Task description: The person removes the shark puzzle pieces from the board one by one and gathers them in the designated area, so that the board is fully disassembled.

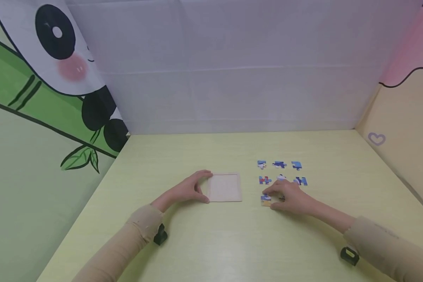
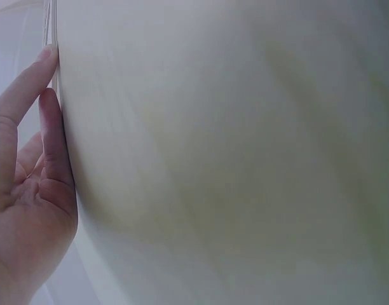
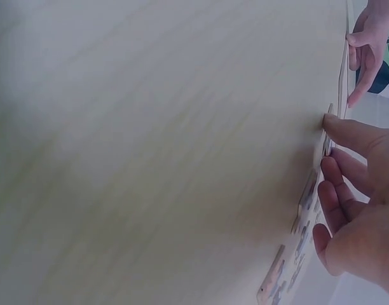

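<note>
A square, pale wooden puzzle tray (image 1: 225, 188) lies flat near the middle of the table in the head view. My left hand (image 1: 191, 187) holds its left side, with the index finger at the far corner and the thumb at the near one. To the right of the tray, my right hand (image 1: 293, 197) pinches a blue and sandy-yellow puzzle piece (image 1: 266, 201) between thumb and index finger, close to the tabletop. The right wrist view shows the thumb (image 3: 347, 130) against this piece's edge. Another piece is partly hidden under the right hand.
Several picture pieces lie in rows beyond the right hand, among them a red and blue piece (image 1: 264, 180) and a dark blue one (image 1: 279, 164). A white cloth wall (image 1: 232, 98) closes off the far table edge; painted panels flank both sides.
</note>
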Available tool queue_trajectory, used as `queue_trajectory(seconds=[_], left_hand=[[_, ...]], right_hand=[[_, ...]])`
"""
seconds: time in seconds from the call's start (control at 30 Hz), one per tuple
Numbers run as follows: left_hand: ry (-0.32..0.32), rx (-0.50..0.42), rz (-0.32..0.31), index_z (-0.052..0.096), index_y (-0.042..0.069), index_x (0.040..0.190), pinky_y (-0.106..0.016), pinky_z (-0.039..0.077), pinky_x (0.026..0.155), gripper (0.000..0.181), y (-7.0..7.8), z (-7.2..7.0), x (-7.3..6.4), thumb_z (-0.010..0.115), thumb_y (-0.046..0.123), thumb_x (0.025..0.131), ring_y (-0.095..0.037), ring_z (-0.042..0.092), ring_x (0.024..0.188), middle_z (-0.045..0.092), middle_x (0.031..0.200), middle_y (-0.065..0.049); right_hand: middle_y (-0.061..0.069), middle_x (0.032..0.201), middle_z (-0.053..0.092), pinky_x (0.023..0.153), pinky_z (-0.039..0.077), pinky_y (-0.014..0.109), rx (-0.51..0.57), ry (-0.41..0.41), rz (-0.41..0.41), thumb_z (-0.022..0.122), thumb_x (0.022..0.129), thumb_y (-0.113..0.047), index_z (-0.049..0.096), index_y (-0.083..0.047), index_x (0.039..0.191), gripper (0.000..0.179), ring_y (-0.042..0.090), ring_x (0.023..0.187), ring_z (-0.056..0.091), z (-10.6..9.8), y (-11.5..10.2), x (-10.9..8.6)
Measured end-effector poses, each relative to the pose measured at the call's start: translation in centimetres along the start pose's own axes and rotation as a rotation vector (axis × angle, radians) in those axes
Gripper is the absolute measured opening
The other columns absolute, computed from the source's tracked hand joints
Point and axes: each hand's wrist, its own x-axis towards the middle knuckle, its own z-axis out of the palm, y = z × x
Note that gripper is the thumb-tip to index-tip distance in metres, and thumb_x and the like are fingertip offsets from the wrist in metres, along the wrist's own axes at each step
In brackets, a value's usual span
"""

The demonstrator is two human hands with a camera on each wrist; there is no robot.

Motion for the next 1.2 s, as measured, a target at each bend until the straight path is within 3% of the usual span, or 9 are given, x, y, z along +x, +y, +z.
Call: queue_trajectory(seconds=[0.5,1.2], left_hand=[[-0.002,-0.006,-0.014,0.035,0.012,0.153,-0.029,0.044,0.088,0.090,-0.10,-0.06,-0.02,0.085,0.021,0.078,-0.010,0.061,0.073,0.020,0.165,-0.011],[0.001,0.018,-0.021,0.035,0.015,0.153,-0.026,0.044,0.083,0.090,-0.23,0.05,0.16,0.084,0.024,0.078,-0.009,0.060,0.075,0.026,0.162,-0.006]], right_hand=[[-0.005,0.106,0.070,0.077,0.028,0.032,0.011,-0.020,0.010,0.080,0.079,-0.020,0.074,-0.016,0.115,0.037,0.011,0.095,0.054,-0.35,-0.21,0.04],[-0.005,0.108,0.070,0.080,0.029,0.034,0.002,-0.023,0.015,0.080,0.079,-0.021,0.073,-0.018,0.116,0.038,0.014,0.100,0.057,-0.24,0.10,0.10]])
